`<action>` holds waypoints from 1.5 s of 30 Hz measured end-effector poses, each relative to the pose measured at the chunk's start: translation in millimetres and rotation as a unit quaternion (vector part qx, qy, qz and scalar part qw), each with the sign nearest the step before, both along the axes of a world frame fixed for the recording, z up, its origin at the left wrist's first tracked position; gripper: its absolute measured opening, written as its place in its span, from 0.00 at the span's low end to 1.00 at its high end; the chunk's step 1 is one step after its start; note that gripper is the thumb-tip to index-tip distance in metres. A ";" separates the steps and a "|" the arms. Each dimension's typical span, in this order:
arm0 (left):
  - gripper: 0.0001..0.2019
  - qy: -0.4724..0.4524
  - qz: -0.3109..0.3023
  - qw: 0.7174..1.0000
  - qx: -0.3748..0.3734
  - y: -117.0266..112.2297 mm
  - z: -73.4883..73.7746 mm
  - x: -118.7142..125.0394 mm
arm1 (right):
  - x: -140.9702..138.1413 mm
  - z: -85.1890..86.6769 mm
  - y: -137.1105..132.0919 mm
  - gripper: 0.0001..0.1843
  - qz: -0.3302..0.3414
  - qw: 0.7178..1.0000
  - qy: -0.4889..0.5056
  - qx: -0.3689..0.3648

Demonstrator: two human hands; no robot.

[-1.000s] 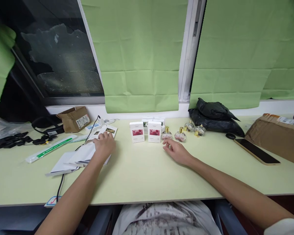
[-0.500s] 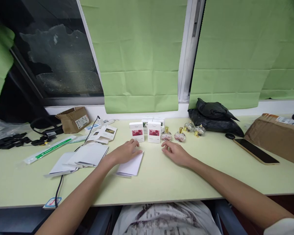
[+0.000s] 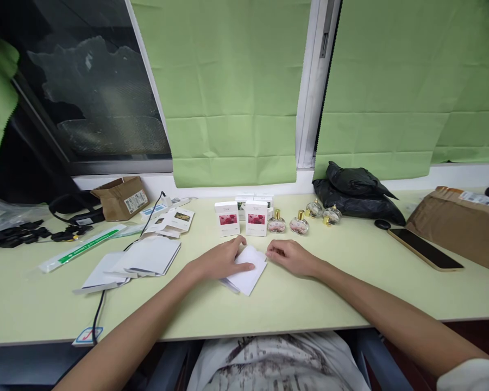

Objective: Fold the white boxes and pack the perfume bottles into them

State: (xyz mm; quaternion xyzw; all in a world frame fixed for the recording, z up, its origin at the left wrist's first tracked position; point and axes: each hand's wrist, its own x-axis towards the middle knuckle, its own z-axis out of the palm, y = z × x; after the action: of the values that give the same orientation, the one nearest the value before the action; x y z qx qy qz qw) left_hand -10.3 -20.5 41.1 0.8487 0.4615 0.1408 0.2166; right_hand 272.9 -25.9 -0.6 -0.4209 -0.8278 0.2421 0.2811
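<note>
In front of me a flattened white paper box (image 3: 249, 277) lies tilted just above or on the table. My left hand (image 3: 224, 259) grips it from the left, thumb across its face and fingers at its far edge. My right hand (image 3: 291, 257) is closed, its curled fingertips at the right corner of that flat box; whether they pinch it is hidden. Just beyond stand two white boxes with pink flower pictures, a left box (image 3: 227, 219) and a right box (image 3: 256, 219). Beside them are two round glass bottles with gold caps, the nearer bottle (image 3: 299, 224) and another bottle (image 3: 276, 222).
Several flat white boxes (image 3: 152, 259) lie at left over a black cable (image 3: 99, 315). Further left are a green-striped plastic sleeve (image 3: 85, 248) and an open brown carton (image 3: 120, 200). To the right are a phone (image 3: 426, 250), a black plastic bag (image 3: 356, 198) and a large cardboard box (image 3: 460, 231).
My left hand has moved right with the flat white box, which is now turned and gripped between thumb and fingers. My right hand's fingers have curled in near its edge.
</note>
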 end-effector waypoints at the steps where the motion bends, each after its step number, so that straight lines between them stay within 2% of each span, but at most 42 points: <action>1: 0.29 -0.031 -0.011 0.999 -0.011 0.9 -1.7 1.3 | -0.2 0.4 -0.4 0.14 0.006 1.000 0.004 -0.007; 4: 0.28 -0.096 -0.017 0.995 -0.027 3.9 -7.1 3.4 | -0.7 1.7 -2.0 0.13 0.014 1.000 0.015 -0.024; 8: 0.28 -0.129 0.010 0.991 -0.035 9.0 -15.5 3.2 | -0.9 3.2 -4.3 0.13 0.016 0.999 0.033 -0.035; 14: 0.25 -0.198 0.024 0.978 -0.069 17.3 -22.1 7.0 | -0.7 2.7 -5.0 0.19 0.009 0.996 0.074 -0.055; 18: 0.25 -0.310 0.047 0.947 -0.064 19.7 -23.4 14.2 | -0.8 1.5 -4.5 0.25 0.016 0.991 0.109 -0.077; 22: 0.30 -0.388 0.070 0.913 -0.101 17.2 -24.7 21.4 | -3.9 -1.7 -4.6 0.35 0.030 0.984 0.152 -0.093; 26: 0.33 -0.411 0.058 0.904 -0.103 13.9 -26.2 25.9 | -8.0 -2.8 -6.2 0.29 0.043 0.976 0.201 -0.074; 30: 0.28 -0.434 0.036 0.891 -0.126 14.0 -26.1 26.8 | -7.2 0.2 -6.8 0.19 0.026 0.975 0.217 -0.050; 33: 0.22 -0.470 0.017 0.864 -0.179 13.7 -22.6 26.0 | -3.7 4.6 -6.8 0.08 0.013 0.983 0.181 -0.011; 37: 0.24 -0.520 -0.001 0.812 -0.266 10.8 -12.3 23.5 | -0.7 8.3 -8.9 0.13 0.043 0.992 0.120 0.013; 40: 0.25 -0.561 -0.028 0.765 -0.314 9.5 -5.5 21.1 | -1.3 6.8 -10.8 0.35 0.045 0.994 0.098 0.002; 41: 0.24 -0.572 -0.036 0.754 -0.322 9.7 -4.4 20.4 | -1.8 6.0 -11.0 0.37 0.039 0.995 0.095 0.003; 43: 0.22 -0.578 -0.039 0.746 -0.329 10.4 -4.3 19.7 | -2.4 5.1 -10.5 0.27 0.022 0.995 0.101 0.009; 45: 0.23 -0.562 -0.034 0.762 -0.320 10.5 -7.0 20.2 | -2.3 5.3 -9.0 0.15 0.005 0.993 0.115 0.014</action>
State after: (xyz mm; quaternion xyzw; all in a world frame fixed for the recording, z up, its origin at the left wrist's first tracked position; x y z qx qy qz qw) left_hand 9.9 -9.9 34.1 0.5143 0.2464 0.4292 0.7004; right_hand 270.6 -34.9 4.7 -0.3824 -0.7951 0.2788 0.3793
